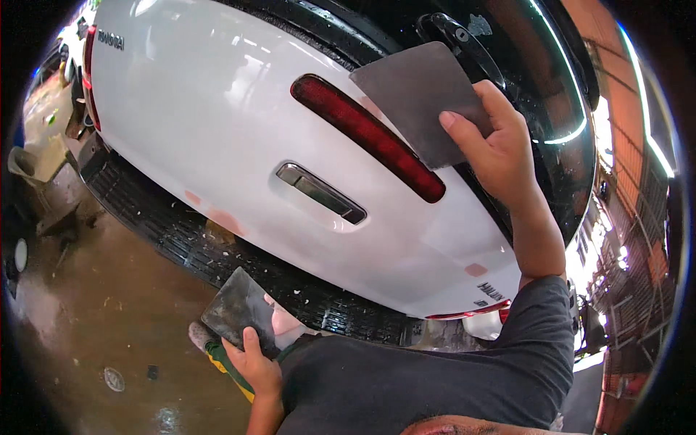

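white tailgate (203, 123) behind: right hand (500, 141) pinched dark plate (413, 94), long axis roughly along red light (368, 139); left hand (254, 366) pinched grey plate (235, 312) below light.

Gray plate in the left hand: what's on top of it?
Pink paste, on the right part of the gray plate; the thumb of the left hand hides what's beneath it.

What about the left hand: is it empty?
No, the left hand holds a flat grey plate with pink paste on it, its thumb on the plate's face.
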Demonstrator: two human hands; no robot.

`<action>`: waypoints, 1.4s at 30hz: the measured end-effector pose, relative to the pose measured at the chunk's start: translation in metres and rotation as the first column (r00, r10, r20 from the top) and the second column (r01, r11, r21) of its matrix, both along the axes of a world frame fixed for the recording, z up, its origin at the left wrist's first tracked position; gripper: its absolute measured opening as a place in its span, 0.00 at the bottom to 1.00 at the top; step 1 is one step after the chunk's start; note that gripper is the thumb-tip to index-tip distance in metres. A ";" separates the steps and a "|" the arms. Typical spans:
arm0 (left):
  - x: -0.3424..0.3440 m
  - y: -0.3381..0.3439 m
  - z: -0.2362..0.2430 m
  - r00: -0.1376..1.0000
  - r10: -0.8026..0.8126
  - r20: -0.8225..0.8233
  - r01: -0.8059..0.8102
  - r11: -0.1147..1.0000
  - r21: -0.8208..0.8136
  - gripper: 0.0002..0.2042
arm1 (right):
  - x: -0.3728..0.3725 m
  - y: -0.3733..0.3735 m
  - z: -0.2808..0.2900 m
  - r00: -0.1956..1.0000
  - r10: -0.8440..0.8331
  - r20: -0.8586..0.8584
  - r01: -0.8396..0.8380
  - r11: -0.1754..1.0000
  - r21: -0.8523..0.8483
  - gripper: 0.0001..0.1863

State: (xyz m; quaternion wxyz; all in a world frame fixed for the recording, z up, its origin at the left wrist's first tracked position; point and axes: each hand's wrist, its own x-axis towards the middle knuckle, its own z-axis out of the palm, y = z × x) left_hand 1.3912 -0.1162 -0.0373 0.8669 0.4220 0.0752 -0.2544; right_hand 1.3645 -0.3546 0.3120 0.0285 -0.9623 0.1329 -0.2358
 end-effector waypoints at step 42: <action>-0.011 -0.020 -0.008 0.998 0.048 -0.047 -0.049 0.998 -0.025 0.26 | 0.000 -0.022 -0.003 0.992 0.017 -0.126 -0.045 0.974 -0.224 0.08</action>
